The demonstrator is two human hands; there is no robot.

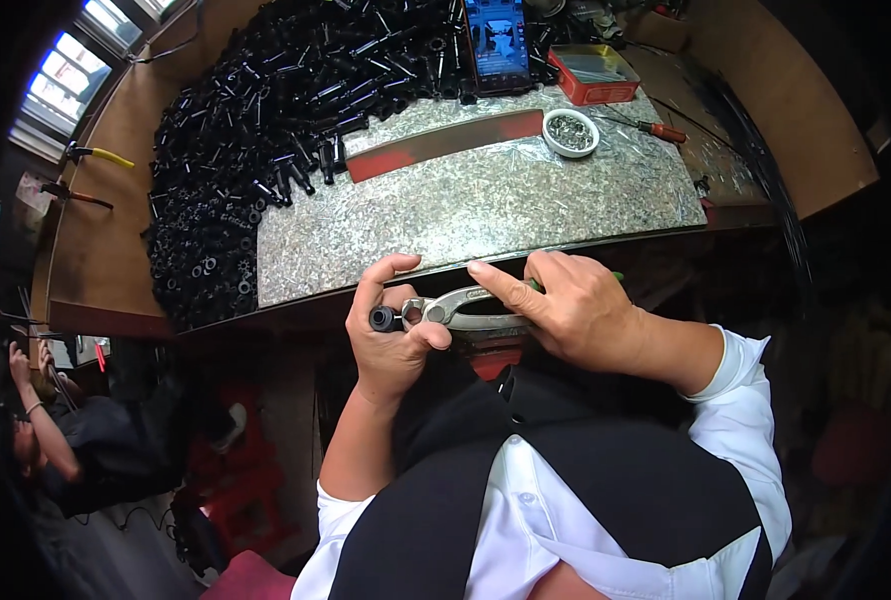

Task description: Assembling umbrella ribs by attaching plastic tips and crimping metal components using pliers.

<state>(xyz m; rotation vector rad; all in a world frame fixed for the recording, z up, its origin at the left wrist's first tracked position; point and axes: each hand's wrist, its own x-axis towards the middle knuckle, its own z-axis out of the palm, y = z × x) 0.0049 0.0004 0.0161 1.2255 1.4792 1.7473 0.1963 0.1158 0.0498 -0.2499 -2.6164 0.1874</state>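
My left hand is closed around a small black tubular part, its round open end showing between fingers and palm. Its index finger is raised and curved. Beside that part are the rounded jaws of metal end-cutting pincers. Whether the jaws grip the part, I cannot tell. My right hand is wrapped over the pincers' handles, with its index finger stretched along the tool; a bit of green handle shows behind the knuckles. Both hands are just in front of the speckled stone slab.
A large heap of black tubular parts covers the slab's left and back. Behind are a red-and-grey metal strip, a white bowl of small metal pieces, a red box, a phone and a red-handled screwdriver. Another person's arm shows at left.
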